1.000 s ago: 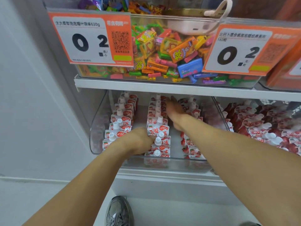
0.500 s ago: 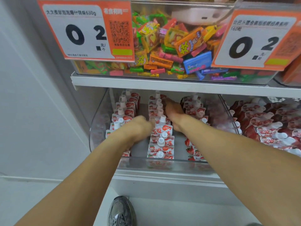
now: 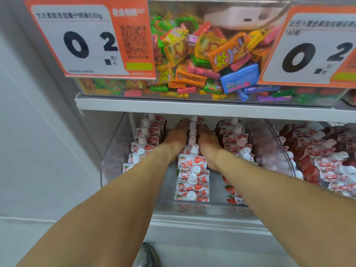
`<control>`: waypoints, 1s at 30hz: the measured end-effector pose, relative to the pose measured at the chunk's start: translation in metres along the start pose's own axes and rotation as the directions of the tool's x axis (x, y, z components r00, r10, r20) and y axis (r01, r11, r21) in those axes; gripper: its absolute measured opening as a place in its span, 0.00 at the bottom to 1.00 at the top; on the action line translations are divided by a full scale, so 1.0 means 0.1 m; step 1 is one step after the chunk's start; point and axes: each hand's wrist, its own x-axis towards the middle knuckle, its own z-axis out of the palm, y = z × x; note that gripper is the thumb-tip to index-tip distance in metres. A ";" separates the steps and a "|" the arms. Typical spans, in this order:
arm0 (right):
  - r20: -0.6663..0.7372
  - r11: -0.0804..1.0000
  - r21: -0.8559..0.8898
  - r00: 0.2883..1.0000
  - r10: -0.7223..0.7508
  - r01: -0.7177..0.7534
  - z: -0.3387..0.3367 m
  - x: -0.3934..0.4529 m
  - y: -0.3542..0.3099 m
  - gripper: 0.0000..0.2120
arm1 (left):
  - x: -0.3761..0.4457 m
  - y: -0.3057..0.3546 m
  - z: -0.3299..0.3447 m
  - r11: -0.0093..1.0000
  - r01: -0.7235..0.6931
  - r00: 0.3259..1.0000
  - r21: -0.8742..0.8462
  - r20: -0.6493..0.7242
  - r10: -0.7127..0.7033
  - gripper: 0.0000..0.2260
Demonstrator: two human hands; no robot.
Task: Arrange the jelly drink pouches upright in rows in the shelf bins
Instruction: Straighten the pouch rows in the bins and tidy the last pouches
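Observation:
A clear plastic bin [image 3: 112, 151] on the lower shelf holds three rows of red-and-white jelly drink pouches with white caps. The middle row [image 3: 192, 178] stands upright, running front to back. My left hand [image 3: 176, 136] lies flat against that row's left side, deep in the bin. My right hand [image 3: 208, 140] lies flat against its right side. Straight fingers of both hands reach toward the back under the shelf. The left row [image 3: 144, 143] and right row [image 3: 234, 139] stand beside my hands.
A second bin [image 3: 327, 160] to the right holds loosely piled pouches. The white shelf edge [image 3: 192, 106] overhangs close above my hands. Above it is a bin of mixed wrapped candies [image 3: 202, 54] with two orange price cards. A grey shoe [image 3: 147, 255] shows on the floor.
My left hand has moved from the front of the bin to the back, alongside the middle row. My right hand has shifted in against the row's other side. The camera has tilted closer.

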 end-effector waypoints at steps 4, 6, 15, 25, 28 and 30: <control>0.016 0.999 -0.017 0.999 0.031 -0.031 -0.02 0.03 0.00 0.24 | -0.01 0.00 0.00 1.000 0.008 1.000 0.019 0.011 -0.008 0.17; 0.031 1.000 -0.019 0.999 0.025 -0.024 -0.03 0.03 0.00 0.24 | -0.03 -0.01 0.00 1.000 -0.001 1.000 0.032 0.003 0.001 0.17; 0.134 0.992 -0.123 0.989 0.056 -0.039 -0.15 -0.19 -0.14 0.16 | -0.24 0.07 -0.05 0.931 -0.026 1.000 0.363 0.003 0.027 0.21; 0.268 0.901 -0.414 0.929 0.257 -0.130 -0.38 -0.77 -0.02 0.21 | -0.97 0.00 -0.28 0.736 -0.009 0.978 0.677 0.158 -0.134 0.23; 0.320 0.889 -0.438 0.901 0.292 -0.133 -0.43 -1.05 -0.22 0.21 | -1.14 0.02 -0.34 0.756 0.028 0.970 0.654 0.164 -0.177 0.15; 0.380 0.887 -0.441 0.867 0.323 -0.138 -0.48 -1.08 -0.20 0.19 | -1.22 0.01 -0.35 0.754 -0.028 0.970 0.656 0.201 -0.138 0.12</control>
